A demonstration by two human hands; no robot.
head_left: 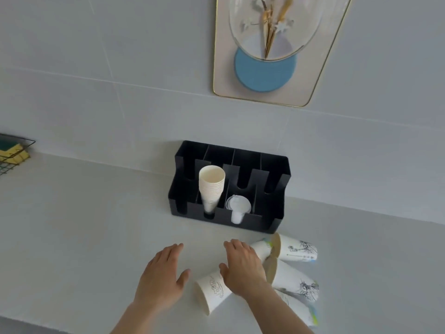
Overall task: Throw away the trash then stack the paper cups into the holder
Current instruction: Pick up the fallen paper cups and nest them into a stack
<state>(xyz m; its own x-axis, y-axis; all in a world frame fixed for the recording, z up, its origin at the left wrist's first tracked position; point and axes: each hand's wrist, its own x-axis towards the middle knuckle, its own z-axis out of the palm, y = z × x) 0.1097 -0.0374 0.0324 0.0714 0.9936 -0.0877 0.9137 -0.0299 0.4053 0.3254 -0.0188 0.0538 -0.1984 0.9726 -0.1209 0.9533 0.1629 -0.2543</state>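
Item: loose paper cups on a pale counter [72, 237], catalogued relative to the black holder [272, 213] that stands against the wall.

Holder: several slotted compartments. One holds an upright stack of cups [212, 186]; the compartment just right of it holds clear lids [238, 204]. The others show nothing inside.

Loose cups: five lie on their sides in front of the holder, toward its right end.
- Nearest cup [212, 294]: in front of the holder's middle, long axis running diagonally, open mouth toward the person and leftward, base pointing up toward the right hand.
- Cup with printed branches [296, 250]: just in front of the holder's right corner, long axis roughly parallel to the holder's front, mouth facing left.
- Three more lie clustered below and beside it, partly hidden by the right forearm.

Right hand [243, 267]: fingers spread, palm down, resting over the base end of the nearest cup; no closed grasp is visible.

Left hand [161, 278]: open, empty, palm down, just left of that cup, apart from it.

Trash: none visible in this view.

Judgement: the right hand is nearer every loose cup; the nearest cup's mouth faces away from the holder, so it would need turning upright before nesting onto the stack.
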